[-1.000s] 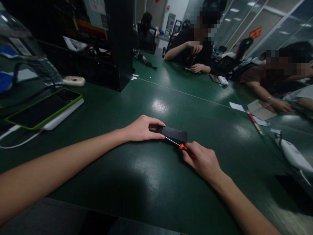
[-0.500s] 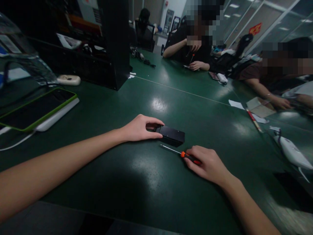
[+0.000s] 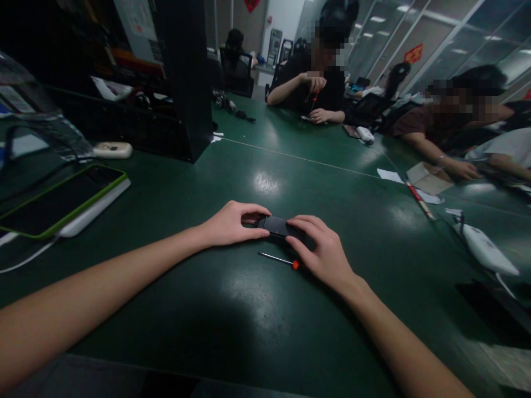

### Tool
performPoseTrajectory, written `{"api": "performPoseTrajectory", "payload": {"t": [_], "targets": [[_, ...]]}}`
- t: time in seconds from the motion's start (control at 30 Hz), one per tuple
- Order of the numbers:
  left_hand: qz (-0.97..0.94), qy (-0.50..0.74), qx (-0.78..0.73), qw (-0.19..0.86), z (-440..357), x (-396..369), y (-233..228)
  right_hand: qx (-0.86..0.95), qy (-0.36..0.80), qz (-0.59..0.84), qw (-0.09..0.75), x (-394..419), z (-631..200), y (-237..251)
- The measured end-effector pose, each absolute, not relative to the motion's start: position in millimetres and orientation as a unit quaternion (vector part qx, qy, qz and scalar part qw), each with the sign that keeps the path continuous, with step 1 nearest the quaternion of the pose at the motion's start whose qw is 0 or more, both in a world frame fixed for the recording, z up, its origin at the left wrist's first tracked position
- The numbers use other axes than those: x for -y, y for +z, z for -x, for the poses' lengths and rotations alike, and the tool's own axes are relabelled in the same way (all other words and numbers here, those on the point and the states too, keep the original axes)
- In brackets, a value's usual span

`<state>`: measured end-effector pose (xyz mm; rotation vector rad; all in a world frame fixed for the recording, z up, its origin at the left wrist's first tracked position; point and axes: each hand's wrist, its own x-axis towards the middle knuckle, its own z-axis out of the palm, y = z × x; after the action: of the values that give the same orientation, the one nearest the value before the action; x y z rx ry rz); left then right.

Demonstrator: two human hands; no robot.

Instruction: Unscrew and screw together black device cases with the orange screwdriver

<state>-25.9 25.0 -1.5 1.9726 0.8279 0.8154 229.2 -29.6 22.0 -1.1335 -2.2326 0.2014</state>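
Note:
A small black rectangular case (image 3: 275,225) lies on the green tabletop (image 3: 199,309) between my two hands. My left hand (image 3: 232,224) pinches its left end between thumb and fingers. Its right end is gripped by my right hand (image 3: 321,246), whose fingers hide that part. Just in front of the case rests a screwdriver (image 3: 277,258), its thin shaft pointing left. The orange collar shows, while most of the handle is covered by my right hand.
To the left, a phone in a green case (image 3: 62,193) lies on a white block with a cable, near a clear bottle (image 3: 45,110). A black cabinet (image 3: 182,83) stands behind. Co-workers (image 3: 319,72) sit across the table. A white device (image 3: 485,249) lies at the right.
My right hand has let go of the screwdriver, leaving it on the table, and has moved up and left onto the case's right end. My left hand keeps its hold.

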Motion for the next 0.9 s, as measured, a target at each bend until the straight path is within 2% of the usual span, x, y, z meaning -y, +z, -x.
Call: {"api": "performPoseTrajectory", "payload": {"t": [0.13, 0.9], "targets": [[-0.798, 0.320, -0.319, 0.398, 26.3, -24.3, -1.3, 0.829, 0.087, 0.427, 0.349, 34.1, -229.2, 18.8], [-0.815, 0.330, -0.305, 0.367, 28.3, -23.7, -0.5, 0.822, 0.087, 0.419, 0.375, 36.7, -232.4, 17.4]]}}
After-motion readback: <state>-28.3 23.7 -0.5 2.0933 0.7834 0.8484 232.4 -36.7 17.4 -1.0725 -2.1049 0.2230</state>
